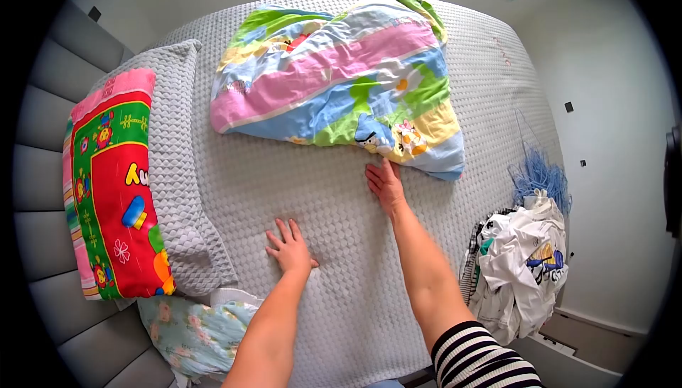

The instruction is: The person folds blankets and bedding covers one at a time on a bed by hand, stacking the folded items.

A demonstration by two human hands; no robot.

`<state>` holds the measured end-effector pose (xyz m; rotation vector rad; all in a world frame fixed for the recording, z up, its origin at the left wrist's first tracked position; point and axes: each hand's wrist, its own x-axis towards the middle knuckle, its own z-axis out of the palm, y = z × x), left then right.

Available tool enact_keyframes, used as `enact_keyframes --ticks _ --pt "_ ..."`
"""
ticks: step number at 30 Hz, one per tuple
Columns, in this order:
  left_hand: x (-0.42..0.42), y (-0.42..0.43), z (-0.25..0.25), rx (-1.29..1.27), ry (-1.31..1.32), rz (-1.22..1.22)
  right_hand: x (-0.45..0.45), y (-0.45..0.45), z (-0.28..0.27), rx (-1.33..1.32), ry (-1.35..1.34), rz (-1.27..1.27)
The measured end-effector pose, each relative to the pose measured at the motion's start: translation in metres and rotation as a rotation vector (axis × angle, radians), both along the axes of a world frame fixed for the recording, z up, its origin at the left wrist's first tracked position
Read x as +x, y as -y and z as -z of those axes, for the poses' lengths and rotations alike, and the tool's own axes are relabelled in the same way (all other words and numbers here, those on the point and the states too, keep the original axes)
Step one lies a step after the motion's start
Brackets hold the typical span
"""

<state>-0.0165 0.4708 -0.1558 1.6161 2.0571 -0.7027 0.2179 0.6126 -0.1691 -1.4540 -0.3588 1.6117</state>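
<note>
My left hand (291,249) lies on the grey quilted bed cover (341,303), fingers spread and holding nothing. Further forward, my right hand (386,186) reaches to the near edge of a folded quilt (334,75) with pink, blue, green and yellow cartoon print. Its fingers are extended, with the tips at the quilt's edge; whether they press on it I cannot tell. The quilt lies folded and slightly rumpled across the far middle of the bed.
On the left, a red and green cartoon pillow (117,189) rests on a grey quilted pillow (177,196) by the padded headboard (46,175). A floral cloth (192,331) lies near left. White clothes (522,267) and blue stringy material (541,178) are piled at the right edge.
</note>
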Motion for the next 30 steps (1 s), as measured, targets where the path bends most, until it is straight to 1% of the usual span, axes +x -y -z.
enact_keyframes --ticks 3,4,7,8,9,11,12,13,14,17,18,19,21,22,23,25,26,27,29,30 --pt "-0.001 0.000 0.000 -0.005 -0.014 0.017 0.004 -0.011 0.015 0.035 -0.328 0.187" --pt "-0.001 0.002 0.002 0.002 -0.017 0.022 0.006 -0.014 0.023 0.045 -0.324 0.194" --pt "0.000 0.003 0.004 0.022 -0.029 0.035 -0.002 -0.025 0.041 0.016 -0.169 0.285" --pt "-0.001 0.004 0.006 0.028 -0.036 0.040 -0.006 -0.024 0.047 -0.001 -0.071 0.319" --pt "-0.001 0.004 0.007 0.054 -0.043 0.054 -0.009 -0.017 0.047 0.019 0.053 0.231" --pt "-0.003 0.007 0.008 0.086 -0.048 0.085 -0.011 0.015 0.044 0.038 0.306 0.050" --pt "-0.003 0.007 0.007 0.079 -0.042 0.079 -0.015 0.036 0.035 0.049 0.272 0.057" --pt "-0.003 0.007 0.005 0.075 -0.035 0.069 -0.017 0.059 0.030 0.027 0.298 0.002" --pt "-0.004 0.008 0.003 0.074 -0.029 0.058 -0.022 0.081 0.027 0.018 0.287 0.009" --pt "-0.015 0.020 0.000 0.178 0.074 0.046 -0.034 0.154 0.021 -0.024 0.243 0.003" --pt "-0.021 0.028 -0.010 0.224 0.184 0.013 -0.037 0.180 0.016 -0.049 0.222 -0.006" --pt "-0.029 0.039 0.000 0.295 0.225 0.037 -0.039 0.206 0.017 -0.042 0.220 -0.059" --pt "-0.039 0.062 0.026 0.431 0.307 0.083 -0.046 0.259 0.011 -0.099 0.187 -0.086" --pt "-0.027 0.073 0.008 0.466 0.270 0.096 -0.043 0.283 0.010 -0.099 0.180 -0.113" --pt "-0.026 0.092 0.015 0.482 0.573 0.011 -0.044 0.308 0.007 -0.118 0.165 -0.144" --pt "-0.023 0.119 0.047 0.517 1.169 -0.158 -0.047 0.354 -0.004 -0.150 0.124 -0.192" --pt "-0.010 0.146 0.068 0.538 1.511 -0.561 -0.049 0.376 -0.013 -0.165 0.100 -0.205" --pt "0.012 0.182 0.078 0.531 1.831 -0.993 -0.047 0.398 -0.023 -0.183 0.081 -0.217" --pt "0.041 0.220 -0.004 0.358 2.167 -1.361 -0.040 0.435 -0.040 -0.239 -0.003 -0.282" --pt "0.050 0.234 -0.019 0.425 2.015 -1.414 -0.032 0.448 -0.054 -0.284 -0.018 -0.380"
